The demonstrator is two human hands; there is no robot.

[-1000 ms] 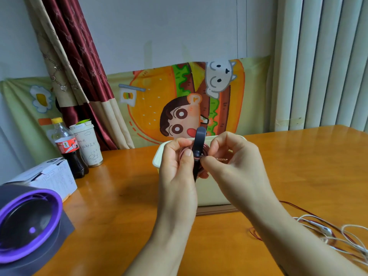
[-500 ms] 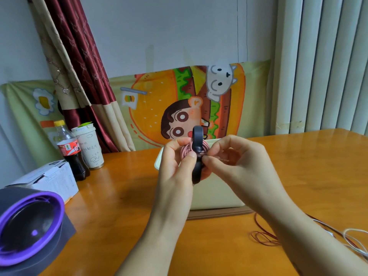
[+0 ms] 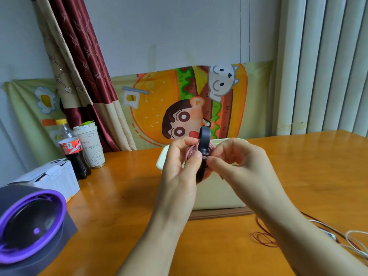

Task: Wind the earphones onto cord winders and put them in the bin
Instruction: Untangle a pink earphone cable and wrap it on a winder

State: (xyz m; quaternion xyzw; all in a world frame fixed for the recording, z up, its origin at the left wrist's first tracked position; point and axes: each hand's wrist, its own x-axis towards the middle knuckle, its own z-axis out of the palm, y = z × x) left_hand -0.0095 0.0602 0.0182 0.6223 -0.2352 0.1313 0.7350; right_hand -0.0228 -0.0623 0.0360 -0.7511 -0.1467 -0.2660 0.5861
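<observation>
Coiling pink earphone cord (image 3: 190, 152), black winder (image 3: 204, 142), both hands pinching

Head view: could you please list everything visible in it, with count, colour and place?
cord winder: one, black, held up before the bin
pink earphone cable: one, coiled in the cord winder
bin: one, cream, mid-table behind the hands
loose earphones: red and white cables, count unclear, table near right
table: one, orange-brown wood
cola bottle: one, yellow cap, back left
cup: one, white, right of the bottle
box: one, white, left
round device: one, dark with purple rim, near left
curtain: one, dark red and beige, back left
cartoon cloth: one, on the wall
blinds: white, right
left hand: pinches the coiled cable
right hand: pinches the cord winder
</observation>
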